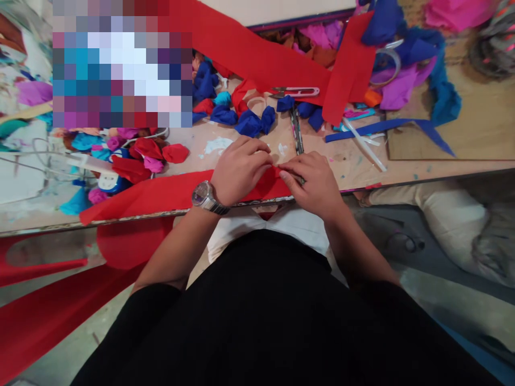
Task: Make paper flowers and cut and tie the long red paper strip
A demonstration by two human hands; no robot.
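Note:
A long red crepe paper strip [161,192] lies along the table's front edge and runs under both hands. My left hand [241,170], with a watch [209,197] on its wrist, is closed, its curled fingertips on the strip. My right hand [313,179] pinches the strip's right end between thumb and fingers. The fingertips of the two hands almost meet; the exact fold between them is hidden. Just beyond the hands lie blue bunched paper pieces [248,123] and a pair of thread snips [298,92].
More red paper [257,53] stretches across the back. A tape roll [392,64] sits among purple and blue scraps at right, near a clear stick [365,145]. Several coloured bunches and a white-and-blue power socket [113,182] are at left. Red lengths [80,300] hang below the table.

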